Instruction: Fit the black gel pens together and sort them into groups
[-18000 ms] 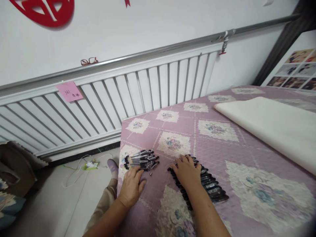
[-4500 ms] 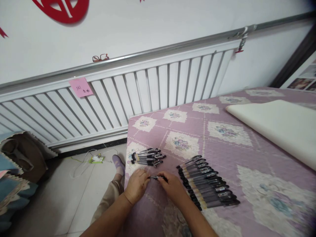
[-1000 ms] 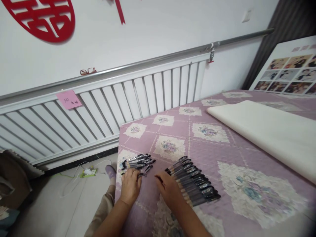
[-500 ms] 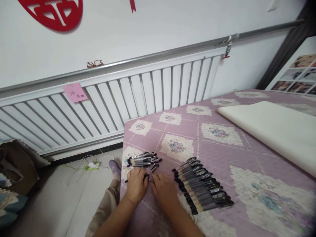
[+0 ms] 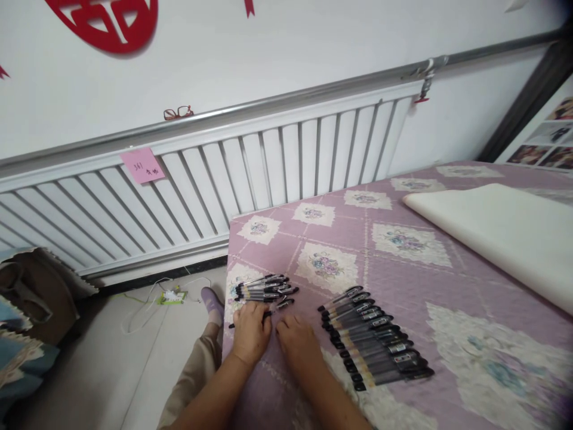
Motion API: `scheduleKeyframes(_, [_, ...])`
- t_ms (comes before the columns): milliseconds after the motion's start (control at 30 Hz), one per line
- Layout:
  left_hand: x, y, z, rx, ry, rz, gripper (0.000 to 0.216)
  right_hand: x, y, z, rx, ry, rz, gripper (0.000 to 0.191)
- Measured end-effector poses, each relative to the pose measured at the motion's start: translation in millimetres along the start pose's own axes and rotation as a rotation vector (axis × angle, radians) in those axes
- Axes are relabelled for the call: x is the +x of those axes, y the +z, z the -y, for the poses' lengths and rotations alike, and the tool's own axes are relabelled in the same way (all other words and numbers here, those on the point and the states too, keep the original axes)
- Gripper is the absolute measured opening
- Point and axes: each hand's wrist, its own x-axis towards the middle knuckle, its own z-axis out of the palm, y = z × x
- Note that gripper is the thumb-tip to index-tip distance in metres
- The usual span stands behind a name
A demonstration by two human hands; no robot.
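My left hand (image 5: 251, 333) is closed on a black pen (image 5: 267, 314) near the left edge of the cloth. The pen's dark end sticks out left of the hand. Just beyond the fingertips lies a black clipped pen end (image 5: 285, 303); I cannot tell whether it joins the held pen. Beside it, my right hand (image 5: 299, 341) rests low over the cloth, fingers curled together; what they hold, if anything, is hidden. A small pile of pens (image 5: 264, 289) lies beyond my left hand. To the right, several black-capped pens (image 5: 373, 337) form a slanted row.
A purple floral cloth (image 5: 333, 230) covers the surface. A folded cream sheet (image 5: 496, 233) lies at right. Behind stands a white radiator (image 5: 268, 161) with glasses (image 5: 178, 112) on its pipe. A power strip (image 5: 172, 297) sits on the floor at left.
My hands have drawn slightly apart, the right one away from the pen in my left. The clipped pen end shows more plainly. The view has shifted a little.
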Motion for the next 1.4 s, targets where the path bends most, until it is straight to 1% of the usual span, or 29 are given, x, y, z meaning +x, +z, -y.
scheduleKeyframes(100, [0, 0, 0, 0.006, 0.005, 0.004, 0.019, -1, -2, -3, 0.013, 0.006, 0.018, 0.018])
scheduleKeyframes(267, [-1, 1, 1, 0.006, 0.012, 0.004, 0.016, -4, -11, -8, 0.049, 0.051, 0.029, 0.012])
scheduleKeyframes(433, [-3, 1, 1, -0.014, 0.057, -0.004, 0.017, -7, -17, -15, 0.035, 0.014, 0.106, 0.022])
scheduleKeyframes(600, [-8, 3, 1, -0.02, 0.083, -0.018, 0.022, -9, -18, -18, 0.033, -0.007, 0.105, 0.028])
scheduleKeyframes(700, [-15, 5, 1, -0.03, 0.078, -0.035, 0.022, -13, -17, -19, 0.072, -0.01, 0.089, 0.026])
scheduleKeyframes(767, [-23, 6, 1, -0.049, 0.082, -0.045, 0.022, -17, -16, -21, 0.149, 0.017, 0.034, 0.022])
scheduleKeyframes(833, [-31, 7, 0, -0.077, 0.098, -0.056, 0.023, -21, -17, -24, 0.272, 0.076, -0.055, 0.019])
scheduleKeyframes(900, [-39, 7, -2, -0.109, 0.116, -0.061, 0.025, -24, -18, -28, 0.447, 0.131, -0.137, 0.017])
scheduleKeyframes(967, [-46, 6, -6, -0.134, 0.126, -0.053, 0.025, -25, -20, -34, 0.657, 0.173, -0.163, 0.017])
scheduleKeyframes(1067, [-50, 4, -11, -0.157, 0.152, -0.021, 0.026, -25, -21, -41, 0.952, 0.259, -0.149, 0.021])
scheduleKeyframes(1133, [-51, 4, -13, -0.163, 0.176, -0.006, 0.029, -25, -21, -43, 1.07, 0.308, -0.117, 0.027])
scheduleKeyframes(1267, [-50, 3, -13, -0.144, 0.203, -0.003, 0.031, -27, -19, -41, 1.151, 0.311, -0.034, 0.031])
scheduleKeyframes(1400, [-49, 3, -14, -0.126, 0.211, -0.016, 0.028, -28, -16, -39, 1.157, 0.303, -0.028, 0.029])
